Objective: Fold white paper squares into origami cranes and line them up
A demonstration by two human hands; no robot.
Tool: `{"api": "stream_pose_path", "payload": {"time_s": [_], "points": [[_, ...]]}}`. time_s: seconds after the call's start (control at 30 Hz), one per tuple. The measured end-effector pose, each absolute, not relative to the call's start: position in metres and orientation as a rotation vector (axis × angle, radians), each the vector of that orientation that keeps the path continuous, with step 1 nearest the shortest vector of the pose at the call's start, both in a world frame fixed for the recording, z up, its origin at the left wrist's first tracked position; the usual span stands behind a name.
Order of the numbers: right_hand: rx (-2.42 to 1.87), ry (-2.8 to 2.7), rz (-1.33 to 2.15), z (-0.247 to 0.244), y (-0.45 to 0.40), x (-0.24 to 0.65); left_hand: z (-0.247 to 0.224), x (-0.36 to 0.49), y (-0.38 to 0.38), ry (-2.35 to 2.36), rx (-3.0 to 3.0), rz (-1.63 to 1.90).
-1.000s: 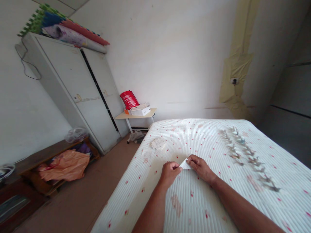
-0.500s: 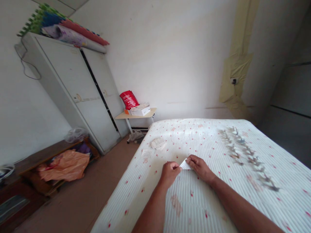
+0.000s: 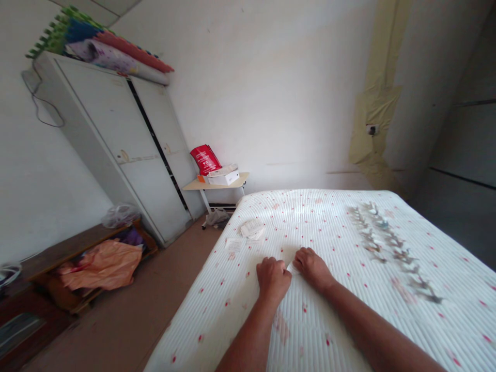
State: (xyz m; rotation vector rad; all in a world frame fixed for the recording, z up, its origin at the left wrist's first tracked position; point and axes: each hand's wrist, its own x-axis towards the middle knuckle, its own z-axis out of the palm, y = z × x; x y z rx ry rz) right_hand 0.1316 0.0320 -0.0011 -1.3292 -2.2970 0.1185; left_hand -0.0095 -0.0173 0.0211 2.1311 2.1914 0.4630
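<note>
My left hand is closed, knuckles up, over the mattress. Close beside it, my right hand has its fingers curled too. Between them a thin edge of a small folded piece of paper shows, pinched by both hands; most of it is hidden behind the fingers. Beyond the left hand lies a loose pile of printed paper pieces, with a separate flat piece of paper next to it. To the right, small folded shapes like paper cranes stand in two slanting rows.
A small table with a red bag and a white box stands beyond the bed's far left corner. Grey cabinets rise at left, rolled mats on top. Below them sits a low wooden bench with an orange plastic bag.
Both hands have turned knuckles up and curled over the paper. The white folded piece, plainly visible before, now shows only as a thin edge.
</note>
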Motion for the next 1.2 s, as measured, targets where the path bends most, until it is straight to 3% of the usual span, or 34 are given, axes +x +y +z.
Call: {"api": "stream_pose_path", "payload": {"time_s": [0.83,1.2], "points": [[-1.436,-2.377,0.065,0.003,0.033,0.129,0.026,-0.01,-0.023,2.256,2.122,0.379],[-1.438,-2.397,0.041,0.004,0.032,0.128,0.019,-0.016,-0.022,2.159,2.06,0.58]]}}
